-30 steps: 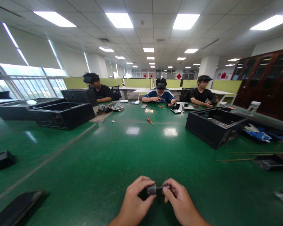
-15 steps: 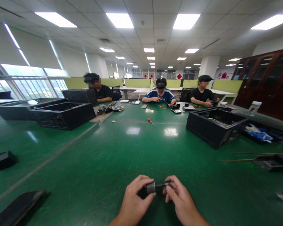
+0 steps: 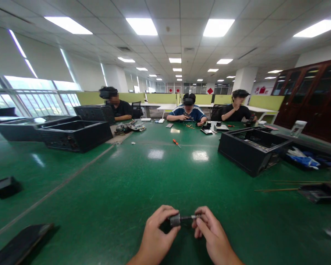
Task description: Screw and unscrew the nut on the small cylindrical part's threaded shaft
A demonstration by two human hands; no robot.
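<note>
**Hands draw a thin shaft out of a small metal cylinder**

Since a second ago the two hands have drawn slightly apart, so a thin shaft now shows between them where the parts sat close together.

At the far left a flat dark panel [image 3: 19, 243] lies at the near edge of the green table [image 3: 121, 191], with a small black block [image 3: 6, 186] beyond it and an open black case [image 3: 75, 134] farther back. The left hand [image 3: 157, 235] is curled closed, thumb and fingertips pinching a small grey metal cylinder [image 3: 175, 220] just above the table. From the cylinder the thin shaft [image 3: 188, 217] runs rightward into the right hand [image 3: 209, 235], whose thumb and forefinger are closed on its end (how the other fingers sit is hard to tell). Well beyond, an orange screwdriver [image 3: 176, 142] lies mid-table, another black case [image 3: 251, 149] stands to the right, and three people sit at the far side.
</note>
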